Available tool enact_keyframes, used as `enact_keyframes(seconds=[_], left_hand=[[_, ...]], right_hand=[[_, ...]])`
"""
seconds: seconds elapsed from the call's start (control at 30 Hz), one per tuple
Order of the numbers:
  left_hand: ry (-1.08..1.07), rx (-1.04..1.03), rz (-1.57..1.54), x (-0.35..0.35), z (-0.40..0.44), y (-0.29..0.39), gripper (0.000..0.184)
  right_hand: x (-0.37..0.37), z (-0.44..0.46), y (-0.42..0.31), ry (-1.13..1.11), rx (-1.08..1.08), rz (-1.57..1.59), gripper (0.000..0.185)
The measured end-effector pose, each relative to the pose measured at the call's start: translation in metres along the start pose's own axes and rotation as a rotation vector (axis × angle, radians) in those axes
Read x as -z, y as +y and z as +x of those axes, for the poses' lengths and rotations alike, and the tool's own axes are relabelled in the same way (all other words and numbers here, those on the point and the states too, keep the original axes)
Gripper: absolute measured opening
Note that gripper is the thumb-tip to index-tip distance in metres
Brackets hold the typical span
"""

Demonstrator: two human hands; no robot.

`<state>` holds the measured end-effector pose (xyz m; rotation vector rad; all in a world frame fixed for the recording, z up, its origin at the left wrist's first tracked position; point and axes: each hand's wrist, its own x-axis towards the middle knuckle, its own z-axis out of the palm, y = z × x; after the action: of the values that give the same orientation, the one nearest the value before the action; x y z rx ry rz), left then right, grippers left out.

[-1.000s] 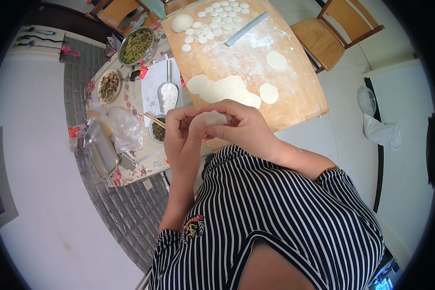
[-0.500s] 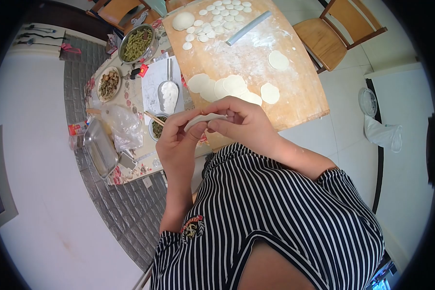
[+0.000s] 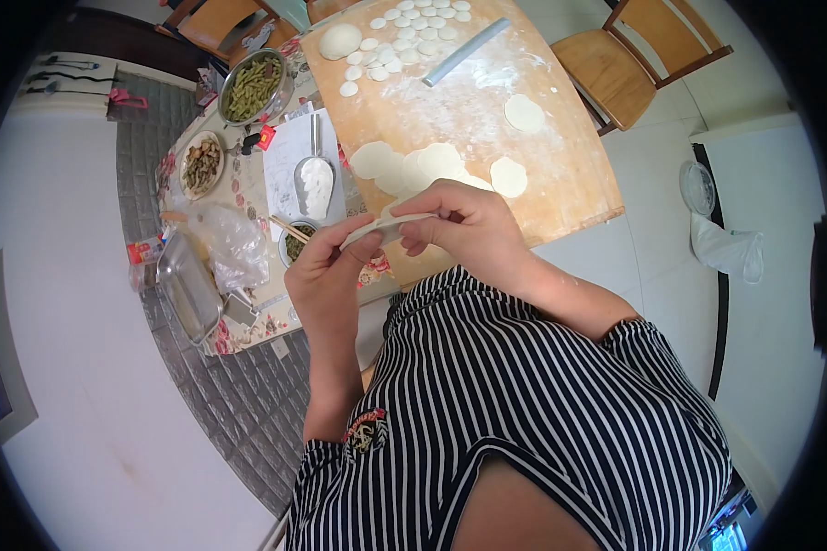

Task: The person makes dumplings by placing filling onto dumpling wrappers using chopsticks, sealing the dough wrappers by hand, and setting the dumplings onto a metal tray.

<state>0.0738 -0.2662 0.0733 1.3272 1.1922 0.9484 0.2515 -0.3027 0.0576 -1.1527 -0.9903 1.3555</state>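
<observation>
Between both hands, above the near edge of the board, is a folded dumpling of pale dough. My left hand pinches its left end, thumb in front and fingers behind. At the other end my right hand grips the dough edge between thumb and fingers. Whatever is inside the fold is hidden. Just beyond my hands, flat round wrappers overlap on the wooden board, and a single wrapper lies to their right. Beside my left hand stands a bowl of green filling with chopsticks across it.
Small dough pieces, a dough lump and a rolling pin lie farther back on the floury board. Leftward are a flour scoop, a bowl of green beans, a plate of food and a metal tray.
My hands have drawn slightly apart along the dumpling, the left one shifting a little left. The right fingers have moved along its edge toward the right end. The view has shifted slightly.
</observation>
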Motion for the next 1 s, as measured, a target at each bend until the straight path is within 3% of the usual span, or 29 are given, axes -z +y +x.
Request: enact_keyframes(seconds=[0.57,0.87,1.0], left_hand=[[-0.019,0.09,-0.078,0.012,0.001,0.004,0.021],[-0.128,0.177,-0.152,0.01,0.001,-0.001,0.023],[-0.134,0.199,-0.185,0.004,0.0,-0.003,0.02]], right_hand=[[0.006,0.003,-0.001,0.01,-0.05,0.046,0.018],[0.005,0.007,0.006,-0.148,-0.125,0.103,0.021],[0.004,0.006,0.006,-0.108,-0.143,-0.03,0.02]])
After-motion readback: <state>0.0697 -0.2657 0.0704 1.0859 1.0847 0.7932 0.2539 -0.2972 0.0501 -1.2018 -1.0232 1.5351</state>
